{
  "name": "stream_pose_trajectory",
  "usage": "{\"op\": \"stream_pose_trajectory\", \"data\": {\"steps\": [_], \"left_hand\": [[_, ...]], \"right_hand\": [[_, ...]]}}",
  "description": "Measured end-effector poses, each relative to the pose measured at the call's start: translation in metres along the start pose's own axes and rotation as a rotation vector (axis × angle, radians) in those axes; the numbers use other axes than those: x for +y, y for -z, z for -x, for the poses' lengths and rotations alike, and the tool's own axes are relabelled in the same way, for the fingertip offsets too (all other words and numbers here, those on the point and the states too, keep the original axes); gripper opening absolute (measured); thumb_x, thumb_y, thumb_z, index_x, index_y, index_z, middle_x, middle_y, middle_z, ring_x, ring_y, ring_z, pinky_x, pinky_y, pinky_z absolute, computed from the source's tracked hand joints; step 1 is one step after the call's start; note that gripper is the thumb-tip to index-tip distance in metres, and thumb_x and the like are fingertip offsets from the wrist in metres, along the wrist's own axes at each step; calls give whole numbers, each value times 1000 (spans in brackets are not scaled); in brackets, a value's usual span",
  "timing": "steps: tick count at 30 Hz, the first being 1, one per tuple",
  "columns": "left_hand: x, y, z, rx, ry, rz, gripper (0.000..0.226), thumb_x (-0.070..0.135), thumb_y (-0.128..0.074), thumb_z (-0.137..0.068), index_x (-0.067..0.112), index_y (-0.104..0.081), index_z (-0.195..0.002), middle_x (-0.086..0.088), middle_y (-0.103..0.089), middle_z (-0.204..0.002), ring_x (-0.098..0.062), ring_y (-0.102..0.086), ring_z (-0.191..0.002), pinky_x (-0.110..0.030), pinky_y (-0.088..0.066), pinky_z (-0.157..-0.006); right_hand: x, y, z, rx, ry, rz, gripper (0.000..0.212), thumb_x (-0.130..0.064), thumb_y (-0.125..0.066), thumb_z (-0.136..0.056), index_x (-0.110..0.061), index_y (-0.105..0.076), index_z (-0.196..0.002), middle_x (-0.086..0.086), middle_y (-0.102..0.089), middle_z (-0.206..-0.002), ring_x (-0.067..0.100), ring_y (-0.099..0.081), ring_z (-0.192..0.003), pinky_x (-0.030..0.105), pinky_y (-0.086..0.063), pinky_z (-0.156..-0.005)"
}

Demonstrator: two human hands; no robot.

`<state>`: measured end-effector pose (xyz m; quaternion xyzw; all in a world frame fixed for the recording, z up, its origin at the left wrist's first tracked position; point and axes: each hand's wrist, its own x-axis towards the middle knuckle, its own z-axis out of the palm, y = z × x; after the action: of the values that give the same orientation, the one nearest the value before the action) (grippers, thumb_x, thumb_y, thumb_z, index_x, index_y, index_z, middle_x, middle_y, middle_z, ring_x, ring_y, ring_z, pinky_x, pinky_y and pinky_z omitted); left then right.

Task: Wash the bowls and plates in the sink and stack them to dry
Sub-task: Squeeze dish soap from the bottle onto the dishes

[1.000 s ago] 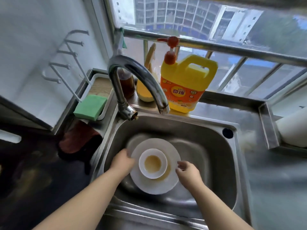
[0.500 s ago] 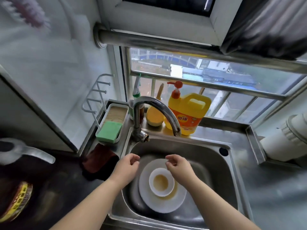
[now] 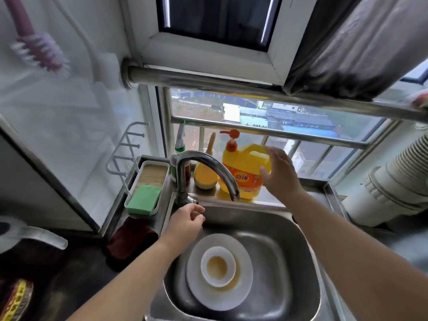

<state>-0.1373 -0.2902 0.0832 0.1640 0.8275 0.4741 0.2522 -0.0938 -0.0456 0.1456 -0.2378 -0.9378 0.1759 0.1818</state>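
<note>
A white plate [image 3: 240, 295] lies in the steel sink [image 3: 294, 230], with a small white bowl [image 3: 217, 266] holding brownish liquid on top of it. My left hand [image 3: 186, 222] hovers over the sink's back left corner, just below the tap's base, fingers loosely curled and holding nothing. My right hand [image 3: 279, 174] is raised with fingers spread, right beside the yellow detergent jug [image 3: 243, 172] on the ledge behind the sink. Whether it touches the jug I cannot tell.
A curved steel tap [image 3: 208, 166] arches over the sink. A green sponge [image 3: 143, 196] lies in a tray left of it. A yellow ladle [image 3: 205, 177] and a bottle stand on the window ledge. A white pipe [image 3: 393, 181] runs at right.
Both hands left the dishes. My right hand rose to the detergent jug and opened; my left moved up toward the tap's base. The view tilted upward.
</note>
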Motion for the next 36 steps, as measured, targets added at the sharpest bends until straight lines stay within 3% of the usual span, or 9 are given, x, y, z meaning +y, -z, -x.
{"op": "stream_pose_trajectory", "data": {"steps": [3,6,11,18,22,25,28,32,36], "left_hand": [[8,-4,2,6,-7,2,14,15,-53,-94,28,-57,-97,0,-68,-91,-13,-65,-81,-27,-53,-80],[9,-6,6,23,4,0,13,17,-53,-95,28,-56,-100,1,-67,-92,-12,-65,-84,-25,-53,-78],[4,-14,10,65,49,10,13,14,-54,-94,22,-59,-103,-2,-69,-92,-16,-66,-83,-28,-54,-76],[-8,-42,11,50,83,3,15,8,-56,-90,23,-60,-89,-11,-70,-90,-21,-64,-76,-36,-53,-80],[-20,-59,10,12,96,-50,15,9,-55,-90,24,-59,-88,-7,-69,-87,-20,-64,-72,-30,-52,-66],[-33,-71,13,-31,140,-68,12,10,-53,-92,19,-59,-96,-6,-68,-89,-17,-64,-73,-25,-48,-63],[-50,-79,17,-48,195,-79,11,9,-54,-91,17,-60,-97,-8,-69,-91,-20,-65,-76,-30,-51,-70],[-68,-82,20,-56,262,-84,10,11,-56,-90,18,-61,-96,-5,-68,-87,-19,-66,-73,-27,-48,-63],[-84,-86,22,-57,324,-68,11,12,-57,-89,21,-61,-94,-5,-68,-89,-20,-65,-79,-27,-48,-66]], "right_hand": [[1,3,-32,-127,-28,75,66,-22,-58,-94,-12,-24,-149,9,-29,-154,26,-26,-143,38,-24,-115],[2,-4,-48,-206,-27,146,58,-27,-55,-95,-12,-31,-147,13,-39,-148,30,-35,-136,45,-33,-110],[11,-11,-34,-115,-26,215,33,-26,-47,-99,-7,-50,-126,14,-57,-119,31,-52,-112,43,-36,-97],[33,33,9,-70,-76,56,32,-25,-55,-95,-4,-53,-119,14,-63,-107,34,-59,-100,43,-43,-93],[64,50,49,-211,-116,24,29,-25,-57,-94,-6,-55,-116,12,-64,-96,32,-62,-90,41,-50,-80],[84,33,80,-352,-141,101,22,-28,-56,-94,-11,-57,-107,4,-60,-90,24,-59,-85,33,-45,-73],[92,6,101,-497,-172,197,27,-34,-52,-96,-15,-54,-115,2,-61,-101,19,-57,-89,31,-47,-76],[92,-30,119,-653,-250,171,33,-39,-51,-96,-16,-56,-119,0,-63,-104,18,-59,-93,37,-51,-90],[82,-58,122,-754,-294,182,35,-38,-55,-94,-19,-56,-123,2,-61,-111,22,-59,-99,39,-53,-90]]}}
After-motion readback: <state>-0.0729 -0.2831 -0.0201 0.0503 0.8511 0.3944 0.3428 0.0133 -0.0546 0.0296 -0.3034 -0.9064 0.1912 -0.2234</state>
